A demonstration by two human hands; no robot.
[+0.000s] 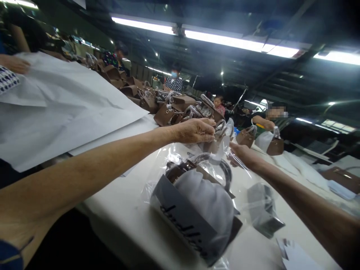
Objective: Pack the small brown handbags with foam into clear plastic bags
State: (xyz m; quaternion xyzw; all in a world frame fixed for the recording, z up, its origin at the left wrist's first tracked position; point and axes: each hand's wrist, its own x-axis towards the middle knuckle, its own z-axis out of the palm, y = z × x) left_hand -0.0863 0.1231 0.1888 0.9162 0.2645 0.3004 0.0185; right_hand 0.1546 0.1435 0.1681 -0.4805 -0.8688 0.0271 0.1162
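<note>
- Left hand (197, 130) pinches the clear plastic bag (222, 150) at top; right hand (242, 153) grips its edge.
- Handbag (202, 202) inside lies on desk (135, 195) at 6 o'clock.
- Brown handbags (164, 112) crowd 11 o'clock.

The left hand (197, 130) reaches out over the desk (126, 210), its fingers pinched together at the top of a small brown handbag (213, 145). The right hand (242, 153) lies against its crinkled plastic wrap (228, 144); the grip is unclear. Nearer, a clear plastic bag (157, 176) holds a grey pouch (208, 202) and a lettered dark card (180, 221). White paper sheets (62, 108) lie to the left, and more brown handbags (164, 112) are heaped beyond.
</note>
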